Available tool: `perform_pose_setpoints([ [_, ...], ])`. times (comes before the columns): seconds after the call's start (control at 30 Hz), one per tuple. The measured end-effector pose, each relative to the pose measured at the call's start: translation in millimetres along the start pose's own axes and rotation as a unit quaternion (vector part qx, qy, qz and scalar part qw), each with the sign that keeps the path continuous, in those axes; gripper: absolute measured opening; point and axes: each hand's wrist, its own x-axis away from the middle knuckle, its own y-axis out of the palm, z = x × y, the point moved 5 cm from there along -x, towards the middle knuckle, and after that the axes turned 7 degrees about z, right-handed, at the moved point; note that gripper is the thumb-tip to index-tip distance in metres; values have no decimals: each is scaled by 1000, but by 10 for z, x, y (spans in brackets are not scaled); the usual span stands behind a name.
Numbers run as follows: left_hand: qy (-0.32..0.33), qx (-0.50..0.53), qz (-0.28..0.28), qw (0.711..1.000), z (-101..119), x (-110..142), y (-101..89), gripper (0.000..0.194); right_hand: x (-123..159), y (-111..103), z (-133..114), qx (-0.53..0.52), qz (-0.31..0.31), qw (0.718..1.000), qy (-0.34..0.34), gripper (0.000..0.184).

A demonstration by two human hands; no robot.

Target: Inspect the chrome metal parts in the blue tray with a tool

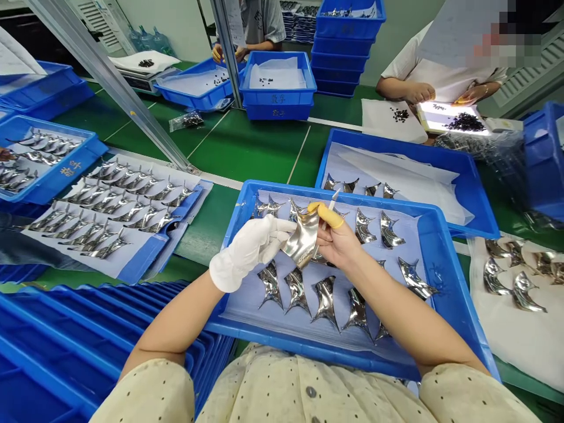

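Observation:
My left hand [253, 247], in a white glove, pinches one edge of a shiny curved metal piece [303, 239] with pointed corners. My right hand [337, 235], with yellow finger covers, holds the same piece from the other side. A slim white pen-like tool [334, 200] sticks up from between the right fingers; its lower part is hidden. Both hands are above a paper-lined blue tray [434, 226]. Several similar metal pieces [326, 301] lie in rows in it, partly covered by my hands and right forearm.
More metal pieces lie on paper [99, 205] to the left and on a white sheet [506, 329] to the right. Behind stands another blue tray [473, 182]. A metal post [145, 111] slants across the left side. Two people work across the green table [259, 147].

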Motion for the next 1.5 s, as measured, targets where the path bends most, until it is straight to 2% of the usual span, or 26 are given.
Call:
perform_pose_setpoints([
  [0.1,11,-16,-15,1000,36,42,34,69,-60,10,90,-47,-3,998,51,35],
  [0.23,7,-56,-25,998,101,60,74,50,-77,56,104,-67,-7,996,66,37],
  [0.33,-5,-79,-33,996,129,45,87,42,-48,58,22,-30,35,999,27,44],
  [0.47,13,-153,3,988,131,25,49,45,10,58,-114,12,86,996,-29,56],
  [0.53,-7,-148,19,989,81,21,19,36,39,82,-163,30,72,996,-51,55],
  [0.6,-34,-97,23,994,19,16,-10,29,72,108,-199,51,45,995,-75,53],
  [0.73,-34,-35,12,999,-40,0,-49,32,145,127,-242,95,17,988,-120,55],
  [0.87,-27,-45,24,998,-26,-2,-59,34,180,127,-267,131,34,977,-165,49],
  [1.03,-23,-73,44,996,22,28,-23,29,156,143,-264,203,57,955,-210,50],
  [1.13,-17,-90,54,994,28,41,-6,25,113,110,-248,241,58,948,-200,42],
  [1.23,-20,-65,62,996,18,24,-2,26,80,19,-223,242,26,954,-175,34],
  [1.3,-24,-12,65,998,12,-5,-2,30,85,-75,-157,236,-3,963,-126,33],
  [1.4,-13,75,53,996,13,-43,28,36,192,-195,24,200,-62,978,-14,38],
  [1.5,-15,75,35,996,-25,-19,122,34,396,-238,179,98,-105,987,73,43],
])
